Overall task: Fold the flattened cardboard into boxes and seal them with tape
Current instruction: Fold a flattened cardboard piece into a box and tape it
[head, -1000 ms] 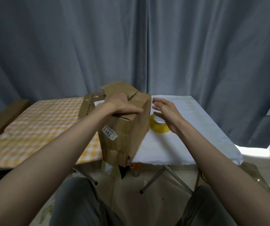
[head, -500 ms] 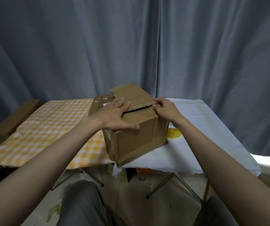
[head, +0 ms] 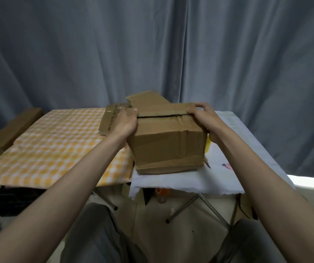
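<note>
Head view: the cardboard box (head: 168,147) sits on the white-covered bench (head: 186,182). The left hand (head: 125,123) grips the box's left top edge, the right hand (head: 204,118) its right; flat cardboard (head: 110,121) lies just left of it.

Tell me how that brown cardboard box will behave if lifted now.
The brown cardboard box probably feels light: nothing suggests contents. Its creased, dented walls suggest it may flex under a squeeze. The top flaps show an open seam with no tape across it, so they would likely spring up once the left hand and right hand release.
</note>
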The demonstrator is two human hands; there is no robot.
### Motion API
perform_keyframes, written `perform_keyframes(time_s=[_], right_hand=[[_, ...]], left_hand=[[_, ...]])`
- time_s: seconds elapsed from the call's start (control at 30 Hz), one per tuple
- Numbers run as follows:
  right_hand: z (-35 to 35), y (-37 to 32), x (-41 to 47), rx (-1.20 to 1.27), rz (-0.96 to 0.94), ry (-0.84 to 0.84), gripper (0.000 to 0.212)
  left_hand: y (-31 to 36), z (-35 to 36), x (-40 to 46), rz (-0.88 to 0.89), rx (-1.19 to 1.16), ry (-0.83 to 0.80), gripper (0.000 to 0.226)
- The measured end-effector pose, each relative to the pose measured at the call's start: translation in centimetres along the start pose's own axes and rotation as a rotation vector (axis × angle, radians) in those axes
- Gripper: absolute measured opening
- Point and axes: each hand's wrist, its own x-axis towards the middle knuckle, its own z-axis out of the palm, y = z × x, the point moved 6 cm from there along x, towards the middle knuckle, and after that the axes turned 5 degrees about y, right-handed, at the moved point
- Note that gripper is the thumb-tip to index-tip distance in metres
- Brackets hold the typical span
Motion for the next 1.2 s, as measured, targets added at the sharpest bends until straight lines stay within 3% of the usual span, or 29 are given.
perform_keyframes(time_s=[0.07,0.2,0.47,0.63,0.77,0.83,0.97,1.1,1.2], right_hand=[[-1.8,1.0,0.5,-0.099,0.027,0.055,0.058],[-3.2,4.3,0.0,-0.115,0.112,0.064,0.053],[-2.5,4.8,1.5,-0.078,0.121,0.066,0.078],[-3.2,6.3,2.1,0.084,0.151,0.033,0.075],[-1.4,10.1,0.3,0.259,0.194,-0.061,0.041],[-0.8,11.6,-0.2,0.294,0.231,-0.053,0.040],[-0.5,10.7,0.8,0.181,0.243,-0.002,0.056],[-1.0,8.8,2.1,-0.145,0.143,0.076,0.058],[-1.9,9.5,2.5,-0.312,0.120,0.064,0.061]], left_hand=[[0.4,1.9,-0.3,-0.021,-0.006,-0.063,0.051],[1.8,4.5,-0.4,-0.012,0.024,-0.135,0.058],[2.6,4.8,1.0,-0.024,0.118,-0.143,0.065],[5.2,6.0,1.5,0.089,0.229,-0.112,0.061],[8.0,8.0,0.9,0.208,0.328,-0.142,0.048],[8.4,8.2,0.6,0.246,0.361,-0.159,0.049],[5.6,6.3,1.4,0.146,0.296,-0.203,0.060],[-0.3,6.1,0.8,-0.060,-0.045,-0.237,0.049],[-2.8,7.9,-0.1,-0.132,-0.074,-0.246,0.054]])
